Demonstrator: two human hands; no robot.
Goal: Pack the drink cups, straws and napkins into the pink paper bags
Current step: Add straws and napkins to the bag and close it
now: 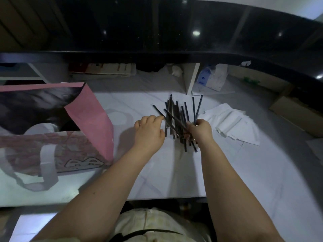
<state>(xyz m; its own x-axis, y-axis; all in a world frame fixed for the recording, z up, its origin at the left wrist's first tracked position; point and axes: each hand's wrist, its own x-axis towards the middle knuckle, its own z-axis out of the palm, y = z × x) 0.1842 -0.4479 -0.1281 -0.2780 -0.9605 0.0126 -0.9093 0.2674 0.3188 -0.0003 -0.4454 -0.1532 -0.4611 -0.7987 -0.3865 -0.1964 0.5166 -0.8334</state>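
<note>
Dim scene, soft blur throughout, wide-angle edge bending, ceiling-light glare on dark counter [192, 41].

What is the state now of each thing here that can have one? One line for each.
pink paper bag: upright, mouth open.
drink cup: inside the bag, lid on.
straws: wrapped, loose pile on the table.
napkins: spread untidily on the table, unpacked.
left hand: pinches one straw.
right hand: grips several straws.

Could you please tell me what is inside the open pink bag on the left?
A white rounded top, probably a cup lid, shows inside the pink bag; shadow and the front wall hide the rest.
</note>
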